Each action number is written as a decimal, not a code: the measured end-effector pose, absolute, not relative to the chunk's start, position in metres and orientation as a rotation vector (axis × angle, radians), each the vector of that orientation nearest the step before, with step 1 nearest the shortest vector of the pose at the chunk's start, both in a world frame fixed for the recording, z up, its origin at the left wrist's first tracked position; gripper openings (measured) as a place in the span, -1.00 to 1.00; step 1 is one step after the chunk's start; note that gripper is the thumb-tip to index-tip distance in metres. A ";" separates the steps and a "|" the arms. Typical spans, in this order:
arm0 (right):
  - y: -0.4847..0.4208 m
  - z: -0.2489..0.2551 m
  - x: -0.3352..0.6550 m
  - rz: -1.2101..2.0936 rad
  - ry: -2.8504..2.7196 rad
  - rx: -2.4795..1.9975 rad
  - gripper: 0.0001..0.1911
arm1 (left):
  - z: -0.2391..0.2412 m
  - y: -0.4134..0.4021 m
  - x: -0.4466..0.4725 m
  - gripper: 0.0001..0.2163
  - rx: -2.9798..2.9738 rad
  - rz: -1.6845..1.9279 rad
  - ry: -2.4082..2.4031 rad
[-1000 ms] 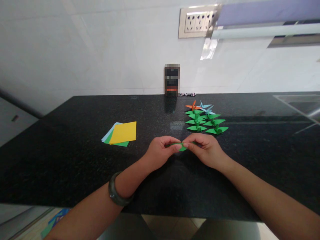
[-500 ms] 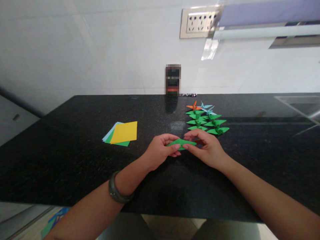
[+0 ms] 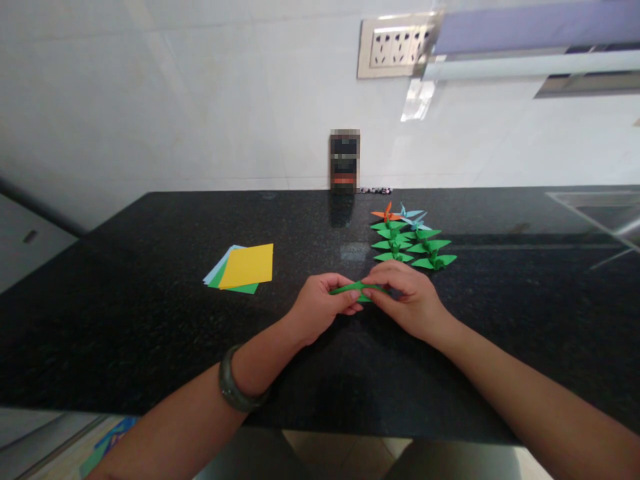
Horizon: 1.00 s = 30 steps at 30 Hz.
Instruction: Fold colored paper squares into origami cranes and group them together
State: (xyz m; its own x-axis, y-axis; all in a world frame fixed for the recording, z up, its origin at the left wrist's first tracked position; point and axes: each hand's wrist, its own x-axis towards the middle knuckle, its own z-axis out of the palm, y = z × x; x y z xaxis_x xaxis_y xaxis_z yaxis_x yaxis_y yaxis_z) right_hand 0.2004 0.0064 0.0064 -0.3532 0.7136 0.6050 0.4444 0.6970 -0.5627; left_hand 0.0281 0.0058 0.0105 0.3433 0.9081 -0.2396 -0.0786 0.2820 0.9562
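Between my two hands is a folded piece of green origami paper (image 3: 361, 287), held just above the dark countertop. My left hand (image 3: 325, 303) pinches its left side, thumb on the near face and fingers behind. The right side is gripped by my right hand (image 3: 407, 293), thumb and fingertips closed on it and covering much of that end. Just beyond my right hand stand several green paper cranes (image 3: 393, 245) in two columns. Behind these are an orange paper crane (image 3: 387, 213) and two light blue paper cranes (image 3: 413, 215).
To the left lies a fanned stack of square paper sheets (image 3: 247, 265), yellow on top, green and light blue below. A blurred upright phone-like object (image 3: 345, 161) leans on the wall, a beaded strap (image 3: 376, 191) beside it. The black countertop (image 3: 165, 293) ends near my forearms.
My right hand's fingers have closed further over the green paper's right end. The paper now looks narrower and flatter. The camera view has shifted slightly.
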 end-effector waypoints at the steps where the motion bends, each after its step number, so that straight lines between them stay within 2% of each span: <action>1: 0.006 0.007 0.200 0.376 -2.002 -0.904 -0.90 | 0.010 0.006 0.028 -0.86 1.060 0.843 0.991; 10: 0.006 0.004 0.199 0.526 -1.976 -1.007 -0.93 | 0.002 0.007 0.027 -0.86 1.220 0.883 1.043; 15: 0.006 0.006 0.199 0.504 -1.985 -0.980 -0.92 | 0.001 0.008 0.026 -0.87 1.244 0.887 1.044; 30: 0.008 0.008 0.202 0.538 -2.048 -0.736 -0.83 | 0.003 0.010 0.025 -0.82 0.801 0.750 0.844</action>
